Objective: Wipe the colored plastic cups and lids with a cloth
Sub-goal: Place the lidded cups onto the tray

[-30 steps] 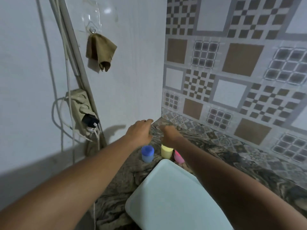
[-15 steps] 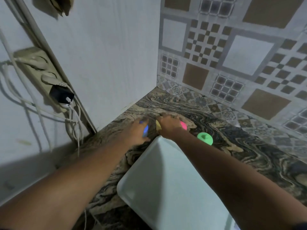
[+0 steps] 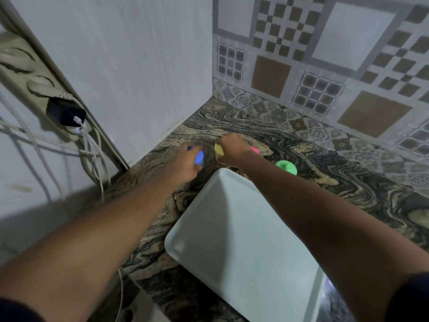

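Note:
Four small plastic cups stand in the far corner of the marbled counter. My left hand [image 3: 185,162] is closed around the blue cup [image 3: 199,158], which shows only between its fingers. My right hand [image 3: 229,149] is closed over the yellow cup [image 3: 218,151], whose left side alone is visible. Just right of that hand peeks a sliver of the pink cup [image 3: 254,149]. The green cup or lid [image 3: 286,167] sits free on the counter beside my right forearm. No cloth is in view.
A pale blue-white tray [image 3: 232,228] lies on the counter [image 3: 348,182] right in front of the cups, under my right forearm. A power strip [image 3: 39,89] with a black plug and white cables hangs on the left wall. Patterned tiles cover the back wall.
The view tilted down, so the brown cloth on the wall hook left the frame. Both hands dropped from above the cups onto them, closing on the blue and yellow cups.

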